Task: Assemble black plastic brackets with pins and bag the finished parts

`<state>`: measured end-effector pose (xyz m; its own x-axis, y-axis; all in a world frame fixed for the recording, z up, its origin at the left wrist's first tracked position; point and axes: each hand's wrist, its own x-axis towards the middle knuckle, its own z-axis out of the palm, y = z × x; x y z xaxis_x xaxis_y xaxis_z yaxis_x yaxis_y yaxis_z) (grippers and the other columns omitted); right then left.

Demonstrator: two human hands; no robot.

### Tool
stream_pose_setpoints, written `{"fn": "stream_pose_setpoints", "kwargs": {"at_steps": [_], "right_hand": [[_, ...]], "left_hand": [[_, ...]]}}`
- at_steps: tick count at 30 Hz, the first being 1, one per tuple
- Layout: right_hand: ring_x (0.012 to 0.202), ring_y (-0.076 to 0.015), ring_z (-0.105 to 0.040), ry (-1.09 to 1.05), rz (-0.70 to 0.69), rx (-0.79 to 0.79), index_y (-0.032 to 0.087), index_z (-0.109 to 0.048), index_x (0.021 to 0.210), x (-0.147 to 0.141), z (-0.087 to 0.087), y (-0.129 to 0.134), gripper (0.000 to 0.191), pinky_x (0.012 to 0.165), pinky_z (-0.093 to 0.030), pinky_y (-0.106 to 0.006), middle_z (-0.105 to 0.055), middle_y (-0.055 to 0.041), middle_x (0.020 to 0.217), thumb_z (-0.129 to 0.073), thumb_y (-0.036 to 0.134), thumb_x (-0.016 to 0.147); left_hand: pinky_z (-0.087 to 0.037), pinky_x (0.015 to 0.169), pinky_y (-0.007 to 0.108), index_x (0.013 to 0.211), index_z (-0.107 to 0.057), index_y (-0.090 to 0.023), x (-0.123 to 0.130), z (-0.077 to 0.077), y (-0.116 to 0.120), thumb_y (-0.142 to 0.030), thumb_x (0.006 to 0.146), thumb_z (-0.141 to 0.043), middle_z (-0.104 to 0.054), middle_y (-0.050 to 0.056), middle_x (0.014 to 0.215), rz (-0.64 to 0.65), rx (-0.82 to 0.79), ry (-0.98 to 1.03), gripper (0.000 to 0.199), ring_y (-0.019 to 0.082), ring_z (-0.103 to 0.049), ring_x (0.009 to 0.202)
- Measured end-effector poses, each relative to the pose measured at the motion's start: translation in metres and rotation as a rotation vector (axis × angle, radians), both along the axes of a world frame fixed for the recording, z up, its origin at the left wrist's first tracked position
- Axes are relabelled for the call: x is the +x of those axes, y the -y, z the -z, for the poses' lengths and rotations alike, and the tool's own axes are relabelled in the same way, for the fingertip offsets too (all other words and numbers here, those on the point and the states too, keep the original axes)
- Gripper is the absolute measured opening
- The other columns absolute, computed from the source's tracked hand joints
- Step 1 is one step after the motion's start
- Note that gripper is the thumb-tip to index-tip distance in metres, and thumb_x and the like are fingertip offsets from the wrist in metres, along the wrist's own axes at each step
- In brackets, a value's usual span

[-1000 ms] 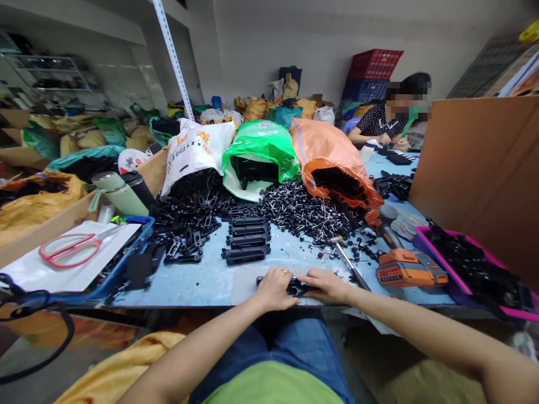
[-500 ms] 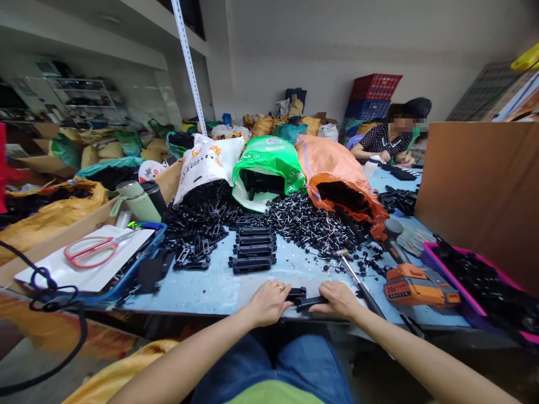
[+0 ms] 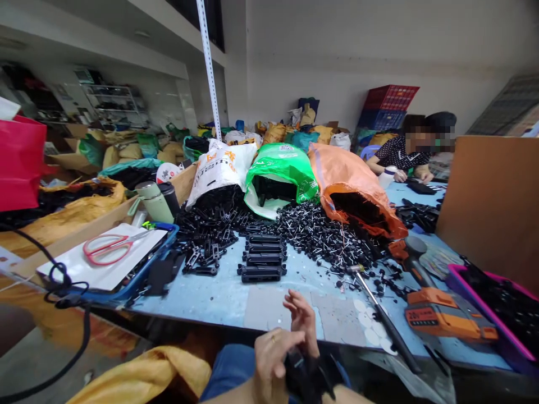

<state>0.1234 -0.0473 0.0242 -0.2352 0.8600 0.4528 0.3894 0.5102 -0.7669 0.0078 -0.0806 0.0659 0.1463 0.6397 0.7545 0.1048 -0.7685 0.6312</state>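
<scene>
Although the left hand (image 3: 270, 350) has its grip half curled at the black part (image 3: 297, 371), blur hides whether it holds; the right hand (image 3: 304, 321) has an open grip. The part, by the table (image 3: 210, 297) edge, seems light, stiff, perhaps slippery, best taken at its middle. Beyond lie frames (image 3: 261, 273).

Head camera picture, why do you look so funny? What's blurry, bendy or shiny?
In the head view, the dark thing by the hands looks smudgy, so its shape is hard to tell; in the head view, the metal post leans, maybe from a wide lens; in the head view, light glints on the green bag, while the back shelves look dim and soft.
</scene>
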Motion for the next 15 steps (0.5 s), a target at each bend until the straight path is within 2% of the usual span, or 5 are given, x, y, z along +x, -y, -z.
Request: {"fn": "stream_pose_setpoints", "kwargs": {"at_steps": [4,6,9,12,15], "right_hand": [[0.123,-0.0328,-0.035,0.100,0.360,0.151,0.028,-0.039,0.121,0.036,-0.007,-0.039,0.042,0.097,-0.033,-0.053,-0.035,-0.0109,0.135,-0.043,0.048,0.085],[0.119,-0.0304,-0.039,0.243,0.535,0.202,0.022,-0.048,0.113,0.090,-0.019,-0.056,0.040,0.097,-0.031,-0.051,-0.043,-0.0125,0.128,-0.048,0.047,0.082],[0.112,-0.0319,-0.046,0.471,0.760,0.208,0.017,-0.055,0.103,0.198,-0.027,-0.068,0.045,0.094,-0.033,-0.051,-0.053,-0.0158,0.115,-0.047,0.053,0.078],[0.105,-0.0358,-0.051,0.679,0.934,0.193,0.018,-0.057,0.102,0.299,-0.024,-0.072,0.051,0.088,-0.035,-0.050,-0.058,-0.0188,0.105,-0.048,0.059,0.073],[0.081,-0.0389,-0.060,0.795,1.078,0.060,0.019,-0.062,0.090,0.358,-0.022,-0.081,0.051,0.070,-0.041,-0.049,-0.062,-0.0230,0.083,-0.055,0.063,0.064]], "left_hand": [[-0.049,0.064,0.035,0.126,-0.044,-0.010,-0.022,0.032,-0.051,-0.065,0.083,-0.017,-0.065,0.015,0.088,-0.243,0.225,-0.505,0.075,0.024,-0.061,0.077],[-0.050,0.065,0.037,0.122,-0.049,-0.009,-0.041,0.050,-0.083,-0.065,0.082,-0.023,-0.065,0.014,0.083,-0.345,0.235,-0.752,0.073,0.024,-0.061,0.075],[-0.044,0.088,0.043,0.125,-0.048,-0.013,-0.059,0.069,-0.114,-0.064,0.082,-0.031,-0.060,0.016,0.109,-0.366,0.138,-1.000,0.068,0.028,-0.053,0.107],[-0.024,0.105,0.048,0.135,-0.034,-0.017,-0.048,0.070,-0.129,-0.060,0.085,-0.030,-0.035,0.014,0.140,-0.418,-0.019,-1.042,0.066,0.029,-0.023,0.133],[-0.016,0.109,0.046,0.137,-0.031,-0.014,-0.017,0.058,-0.160,-0.057,0.089,-0.018,-0.025,0.013,0.146,-0.487,-0.259,-0.981,0.066,0.027,-0.011,0.136]]}}
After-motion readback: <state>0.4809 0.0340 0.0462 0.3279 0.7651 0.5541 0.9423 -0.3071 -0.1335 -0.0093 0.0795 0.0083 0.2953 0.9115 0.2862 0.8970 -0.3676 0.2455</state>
